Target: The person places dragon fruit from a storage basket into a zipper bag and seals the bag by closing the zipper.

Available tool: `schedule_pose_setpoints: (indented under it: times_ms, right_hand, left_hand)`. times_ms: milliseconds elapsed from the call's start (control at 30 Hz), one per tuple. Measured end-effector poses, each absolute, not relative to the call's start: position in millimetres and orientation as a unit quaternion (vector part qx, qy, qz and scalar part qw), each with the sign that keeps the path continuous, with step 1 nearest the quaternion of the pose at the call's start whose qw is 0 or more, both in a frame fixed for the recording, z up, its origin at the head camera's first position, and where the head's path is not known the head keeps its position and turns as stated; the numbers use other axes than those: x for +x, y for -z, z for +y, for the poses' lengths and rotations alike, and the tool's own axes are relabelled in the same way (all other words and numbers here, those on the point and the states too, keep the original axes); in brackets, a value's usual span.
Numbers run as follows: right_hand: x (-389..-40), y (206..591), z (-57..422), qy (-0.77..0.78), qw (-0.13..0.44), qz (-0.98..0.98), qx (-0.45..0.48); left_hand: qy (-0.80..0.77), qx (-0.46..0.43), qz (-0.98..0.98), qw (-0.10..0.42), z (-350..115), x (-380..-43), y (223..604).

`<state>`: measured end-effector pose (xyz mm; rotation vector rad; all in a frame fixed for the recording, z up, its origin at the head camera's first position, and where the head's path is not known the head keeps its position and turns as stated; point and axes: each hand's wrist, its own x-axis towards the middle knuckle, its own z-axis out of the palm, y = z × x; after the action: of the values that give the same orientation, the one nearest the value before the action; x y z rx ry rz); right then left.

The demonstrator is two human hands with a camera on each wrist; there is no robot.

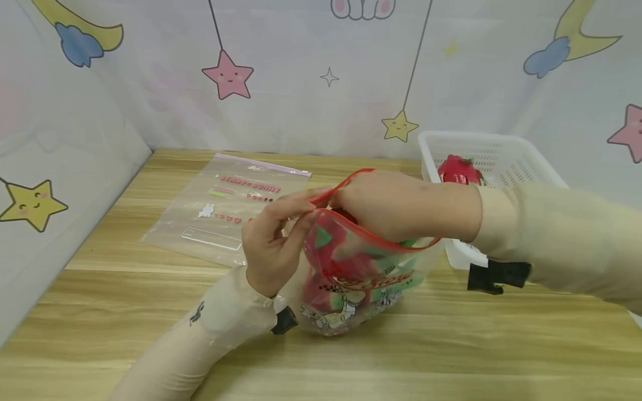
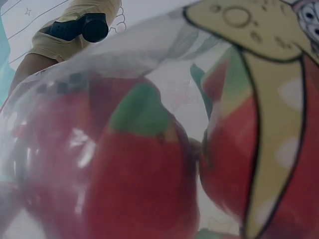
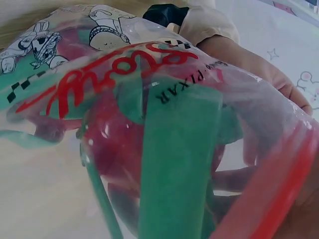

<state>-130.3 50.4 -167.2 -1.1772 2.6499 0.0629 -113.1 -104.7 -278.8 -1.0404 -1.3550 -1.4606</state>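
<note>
My left hand [image 1: 273,239] pinches the red zip rim of a clear printed zip bag [image 1: 346,312] between thumb and fingers. Inside the bag are several red toy dragon fruits [image 2: 144,174] with green leaf tips. My right hand [image 1: 386,203] reaches down through the bag's mouth, its fingers partly hidden by the rim. Through the plastic, in the right wrist view, its fingers [image 3: 234,180] lie against a red toy dragon fruit [image 3: 112,144] with broad green leaves. The bag stands upright on the wooden table, bulging at its base.
A second zip bag [image 1: 200,200], flat with a lilac zip, lies at the back left of the wooden table [image 1: 100,312]. At the back right stands a white plastic basket [image 1: 501,145] with another red toy dragon fruit [image 1: 458,170] in it. A printed curtain [image 1: 301,111] hangs behind.
</note>
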Motion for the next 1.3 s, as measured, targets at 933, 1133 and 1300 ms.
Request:
schedule_pose_setpoints:
  times_ms: [933,1133,1300]
  right_hand:
    - [-142,147,75,0.082,0.182,0.868,-0.456]
    - [-142,141,94,0.101,0.127,0.872,-0.461]
    - [-140,136,109,0.118,0.071,0.869,-0.476]
  left_hand:
    - [0.622,-0.35,-0.516,0.474,-105,-112,275]
    - [0.619,-0.339,-0.52,0.481,-105,-111,274]
    - [0.609,-0.335,-0.522,0.494,-104,-112,274]
